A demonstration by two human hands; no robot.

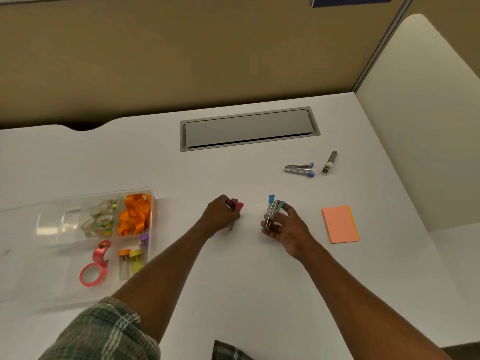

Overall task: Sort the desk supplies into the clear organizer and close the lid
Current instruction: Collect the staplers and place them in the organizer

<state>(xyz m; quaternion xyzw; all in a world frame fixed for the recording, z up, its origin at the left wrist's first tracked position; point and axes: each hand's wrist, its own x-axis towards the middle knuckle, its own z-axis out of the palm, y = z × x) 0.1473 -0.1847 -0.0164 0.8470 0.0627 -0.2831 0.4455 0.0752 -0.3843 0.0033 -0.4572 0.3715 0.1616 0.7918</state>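
Note:
My left hand (220,215) grips a small metal stapler with pink tips (237,206) just above the desk's middle. My right hand (284,227) holds a similar stapler with blue tips (272,207), pinched upright between the fingers. The clear organizer (153,201) stands open at the left; its compartments hold clear tape rolls (101,219), orange ribbon (135,215), small orange and yellow items (131,261) and a pink tape dispenser (94,266). A purple-tipped stapler (300,170) and a white-tipped stapler (329,163) lie at the far right. An orange sticky note pad (340,224) lies right of my right hand.
A grey cable hatch (249,128) is set into the white desk (233,281) at the back. A tan partition rises behind the desk, and a cream panel stands at the right edge. The organizer's clear lid (31,255) appears to spread out to the left, hard to make out.

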